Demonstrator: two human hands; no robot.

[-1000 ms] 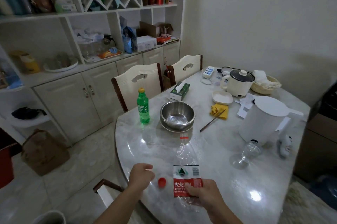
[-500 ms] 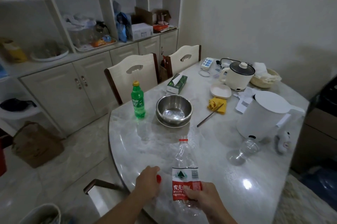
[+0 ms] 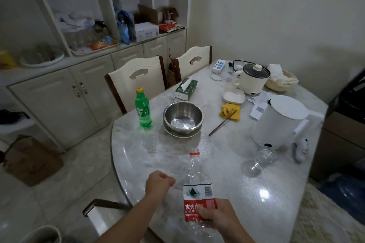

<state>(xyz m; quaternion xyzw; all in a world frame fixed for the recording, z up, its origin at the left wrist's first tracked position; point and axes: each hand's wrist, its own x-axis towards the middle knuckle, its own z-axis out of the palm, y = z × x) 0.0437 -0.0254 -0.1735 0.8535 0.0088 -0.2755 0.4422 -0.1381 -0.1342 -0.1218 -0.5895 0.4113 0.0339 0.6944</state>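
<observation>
An empty, crumpled clear water bottle (image 3: 197, 181) with a red and white label stands uncapped near the table's front edge, a red ring round its neck. My right hand (image 3: 219, 217) grips its lower part from the right. My left hand (image 3: 160, 183) hovers just left of the bottle, fingers curled inward. The red cap that lay on the table here is out of sight, hidden inside those fingers.
On the marble table (image 3: 246, 183) stand a green soda bottle (image 3: 143, 110), a steel bowl (image 3: 183, 121), a white kettle (image 3: 280, 122), a small glass (image 3: 263, 156), a chopstick (image 3: 222, 123), a yellow cloth (image 3: 230, 111) and a tissue box (image 3: 186, 88). Two chairs (image 3: 136, 78) line the left side.
My left hand reached right to the red cap on the table, closed over it and lifted it; the cap no longer lies there. My right hand kept holding the bottle.
</observation>
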